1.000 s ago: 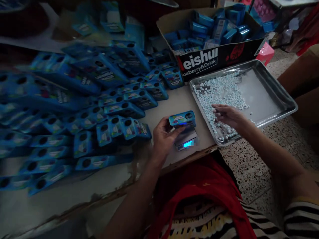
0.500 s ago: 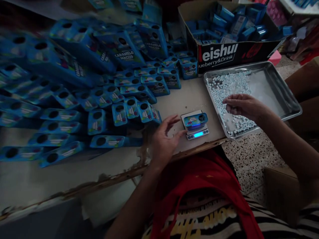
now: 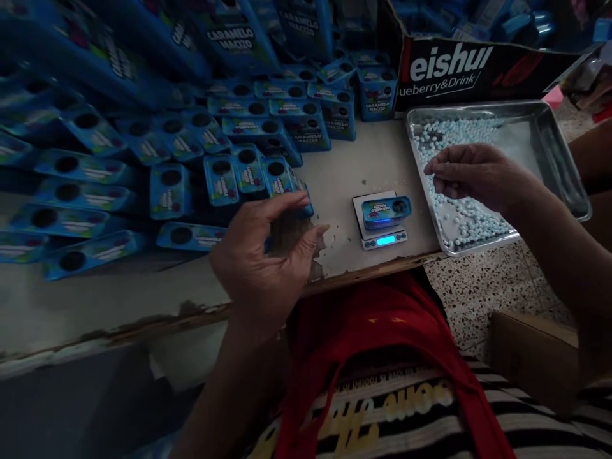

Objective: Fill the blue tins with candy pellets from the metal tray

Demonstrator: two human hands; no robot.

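Note:
On the small digital scale [image 3: 386, 241] with a lit blue display lies a blue candy box [image 3: 382, 209], its round dark hole towards the right. My left hand [image 3: 265, 258] is left of the scale, thumb and fingers spread apart with nothing between them. Over the left part of the metal tray [image 3: 542, 162] hovers my right hand [image 3: 478, 172], its fingertips pinched together; what they hold, if anything, is hidden. Small pale blue candies [image 3: 471, 223] are spread beneath and around it in the tray.
Rows of upright blue candy boxes [image 3: 248, 167] crowd the left and back of the worktable [image 3: 342, 166]. A black printed carton [image 3: 444, 70] full of blue packs stands behind the tray. The chipped table edge [image 3: 373, 274] runs before me; a brown cardboard box [image 3: 533, 357] sits lower right.
My left hand has drawn back left from the scale and opened wider. My right hand stays pinched above the tray. The whole view has shifted and come closer.

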